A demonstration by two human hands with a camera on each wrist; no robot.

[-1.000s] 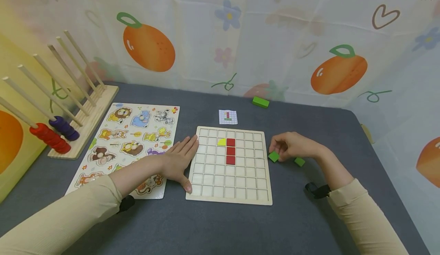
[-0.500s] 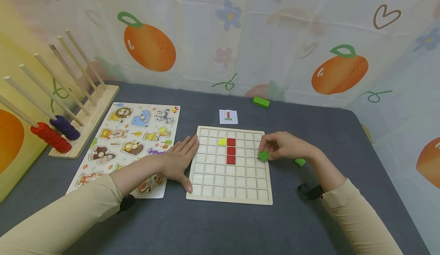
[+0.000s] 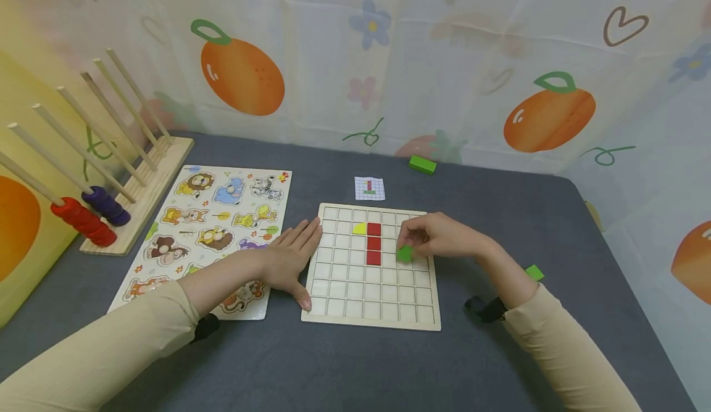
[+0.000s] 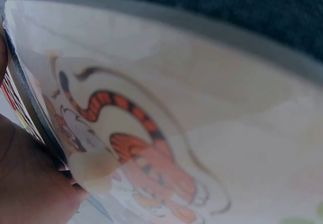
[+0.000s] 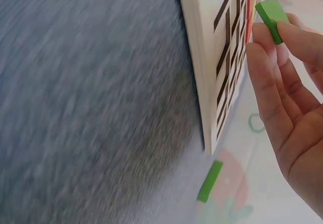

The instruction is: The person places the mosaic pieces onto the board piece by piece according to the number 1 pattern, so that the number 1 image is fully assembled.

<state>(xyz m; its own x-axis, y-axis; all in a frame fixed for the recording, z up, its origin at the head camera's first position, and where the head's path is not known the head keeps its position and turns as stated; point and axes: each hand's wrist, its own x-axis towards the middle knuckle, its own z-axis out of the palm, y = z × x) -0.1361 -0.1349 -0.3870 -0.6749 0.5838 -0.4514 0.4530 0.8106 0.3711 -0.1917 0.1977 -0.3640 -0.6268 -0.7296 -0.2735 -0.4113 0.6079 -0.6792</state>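
My right hand (image 3: 441,234) pinches a small green tile (image 3: 404,253) between thumb and fingertips, over the right part of the wooden grid board (image 3: 426,319). In the right wrist view the green tile (image 5: 271,17) is tilted, the right hand (image 5: 292,103) around its lower end. Three red tiles (image 3: 374,243) form a column on the board, with a yellow tile (image 3: 359,228) left of the top one. My left hand (image 3: 289,261) lies spread against the board's left edge. Only part of the left hand (image 4: 35,178) shows in the left wrist view.
An animal puzzle board (image 3: 222,177) lies under the left forearm. Behind it stands a wooden peg rack (image 3: 139,196) with red and blue rings. A small pattern card (image 3: 369,188) and green block (image 3: 422,164) lie behind the grid; another green tile (image 3: 534,272) is beside the right forearm.
My right hand has carried the green tile leftward, from beside the board to above it. One loose green tile has become hidden by the forearm, another has come into view. The left hand stays put.
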